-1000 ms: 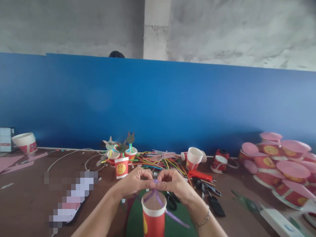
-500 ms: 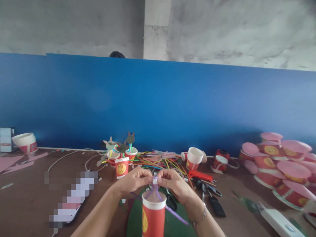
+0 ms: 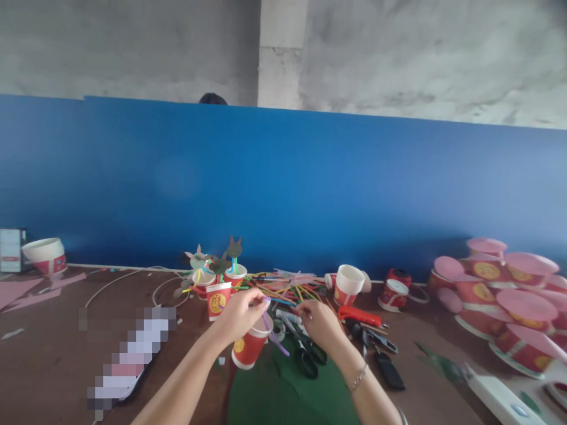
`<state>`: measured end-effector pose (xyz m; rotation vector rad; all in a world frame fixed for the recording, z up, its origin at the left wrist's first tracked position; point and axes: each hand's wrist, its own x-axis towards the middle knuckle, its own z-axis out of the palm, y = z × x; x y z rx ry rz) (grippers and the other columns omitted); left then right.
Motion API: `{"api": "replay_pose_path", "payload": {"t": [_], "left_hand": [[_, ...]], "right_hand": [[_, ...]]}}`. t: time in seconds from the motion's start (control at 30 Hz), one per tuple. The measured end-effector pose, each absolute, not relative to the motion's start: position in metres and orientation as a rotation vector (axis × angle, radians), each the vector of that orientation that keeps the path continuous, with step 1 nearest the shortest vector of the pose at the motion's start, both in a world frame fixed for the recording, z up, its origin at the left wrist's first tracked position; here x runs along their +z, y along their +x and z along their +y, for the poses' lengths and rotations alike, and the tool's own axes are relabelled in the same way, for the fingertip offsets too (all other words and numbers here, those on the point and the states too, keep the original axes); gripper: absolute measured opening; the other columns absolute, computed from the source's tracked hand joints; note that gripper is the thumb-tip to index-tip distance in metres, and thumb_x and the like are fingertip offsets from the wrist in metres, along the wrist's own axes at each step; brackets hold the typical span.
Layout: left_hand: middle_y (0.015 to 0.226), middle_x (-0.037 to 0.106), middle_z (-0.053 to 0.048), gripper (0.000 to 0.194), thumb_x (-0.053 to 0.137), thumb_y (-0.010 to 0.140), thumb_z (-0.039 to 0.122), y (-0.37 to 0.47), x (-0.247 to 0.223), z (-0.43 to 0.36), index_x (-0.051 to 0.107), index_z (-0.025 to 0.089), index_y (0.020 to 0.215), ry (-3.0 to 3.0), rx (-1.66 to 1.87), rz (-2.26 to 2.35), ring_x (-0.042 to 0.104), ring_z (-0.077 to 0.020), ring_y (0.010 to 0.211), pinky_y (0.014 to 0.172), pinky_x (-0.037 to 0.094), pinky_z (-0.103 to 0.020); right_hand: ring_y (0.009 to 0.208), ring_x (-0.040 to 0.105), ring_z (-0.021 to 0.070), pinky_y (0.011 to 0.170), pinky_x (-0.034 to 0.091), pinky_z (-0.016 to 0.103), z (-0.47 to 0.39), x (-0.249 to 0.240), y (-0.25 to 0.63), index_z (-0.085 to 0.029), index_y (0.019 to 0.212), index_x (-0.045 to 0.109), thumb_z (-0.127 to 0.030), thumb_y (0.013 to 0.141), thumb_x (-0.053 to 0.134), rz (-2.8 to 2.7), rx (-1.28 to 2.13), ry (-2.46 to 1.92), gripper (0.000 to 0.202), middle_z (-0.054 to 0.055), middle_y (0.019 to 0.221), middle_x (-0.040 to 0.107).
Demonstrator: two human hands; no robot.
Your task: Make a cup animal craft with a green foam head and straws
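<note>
My left hand point(image 3: 248, 313) pinches the top of purple straws point(image 3: 278, 343) that come out of a red paper cup point(image 3: 250, 348). The cup tilts below that hand, over the left edge of a dark green round sheet point(image 3: 283, 395). My right hand point(image 3: 315, 319) is apart from the cup, near the black-handled scissors point(image 3: 306, 359) and a white tube point(image 3: 290, 316). Its fingers are curled together, and whatever may be between them is too small to make out.
Cups with animal heads point(image 3: 220, 264) stand behind my left hand. Colored straws point(image 3: 287, 283) lie along the blue partition point(image 3: 283, 189). A red cutter point(image 3: 359, 315) and black keys point(image 3: 388, 369) lie right; pink-topped cups point(image 3: 527, 304) are stacked far right. A phone point(image 3: 133, 360) lies left.
The cup has moved left and away from me and now tilts. My left hand still holds the purple straws. My right hand has come off them and moved right.
</note>
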<state>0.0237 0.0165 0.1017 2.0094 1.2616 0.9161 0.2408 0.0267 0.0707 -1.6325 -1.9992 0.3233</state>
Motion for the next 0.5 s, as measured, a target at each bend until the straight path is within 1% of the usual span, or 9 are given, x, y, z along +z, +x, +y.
{"api": "replay_pose_path", "payload": {"t": [0.1, 0.2, 0.27, 0.33, 0.4, 0.5], "left_hand": [[0.075, 0.064, -0.003, 0.03, 0.043, 0.085, 0.04, 0.024, 0.1, 0.017, 0.059, 0.017, 0.075, 2.059, 0.946, 1.308, 0.058, -0.0164, 0.072, 0.064, 0.04, -0.024], [0.072, 0.065, -0.002, 0.031, 0.042, 0.086, 0.041, 0.027, 0.098, 0.016, 0.059, 0.018, 0.073, 2.08, 0.944, 1.299, 0.058, -0.0162, 0.07, 0.064, 0.041, -0.023], [0.073, 0.066, -0.002, 0.031, 0.041, 0.086, 0.04, 0.028, 0.096, 0.016, 0.059, 0.018, 0.073, 2.057, 0.948, 1.279, 0.06, -0.0163, 0.071, 0.066, 0.042, -0.024], [0.074, 0.067, -0.003, 0.03, 0.042, 0.086, 0.04, 0.03, 0.092, 0.018, 0.059, 0.018, 0.074, 2.034, 0.939, 1.288, 0.061, -0.0167, 0.072, 0.068, 0.042, -0.024], [0.077, 0.068, -0.003, 0.027, 0.044, 0.085, 0.038, 0.031, 0.087, 0.02, 0.06, 0.018, 0.075, 2.019, 0.901, 1.311, 0.062, -0.0175, 0.075, 0.07, 0.043, -0.025], [0.085, 0.07, -0.006, 0.02, 0.048, 0.082, 0.031, 0.031, 0.08, 0.023, 0.062, 0.017, 0.081, 1.996, 0.845, 1.302, 0.063, -0.019, 0.083, 0.074, 0.044, -0.026]], "right_hand": [[0.093, 0.06, 0.0228, 0.082, 0.04, 0.031, 0.03, 0.058, 0.242, -0.017, 0.087, 0.07, -0.009, 0.075, 0.048, -2.098, 0.192, -1.712, 0.027, 0.009, 0.094, 0.069], [0.105, 0.052, 0.0254, 0.086, 0.037, 0.035, 0.03, 0.046, 0.237, -0.02, 0.091, 0.07, -0.01, 0.076, 0.048, -2.178, 0.058, -1.787, 0.029, 0.011, 0.108, 0.063], [0.113, 0.045, 0.028, 0.088, 0.035, 0.038, 0.03, 0.041, 0.234, -0.023, 0.094, 0.07, -0.012, 0.075, 0.05, -2.22, -0.016, -1.808, 0.03, 0.011, 0.121, 0.056], [0.12, 0.039, 0.0301, 0.09, 0.033, 0.04, 0.03, 0.036, 0.233, -0.024, 0.098, 0.069, -0.013, 0.073, 0.052, -2.236, -0.043, -1.827, 0.032, 0.01, 0.13, 0.049], [0.122, 0.037, 0.0311, 0.092, 0.032, 0.041, 0.031, 0.032, 0.234, -0.024, 0.101, 0.068, -0.013, 0.072, 0.054, -2.222, -0.042, -1.856, 0.034, 0.011, 0.133, 0.047], [0.122, 0.037, 0.0305, 0.093, 0.03, 0.041, 0.032, 0.031, 0.234, -0.022, 0.099, 0.067, -0.012, 0.071, 0.055, -2.203, -0.032, -1.843, 0.032, 0.012, 0.131, 0.049]]}}
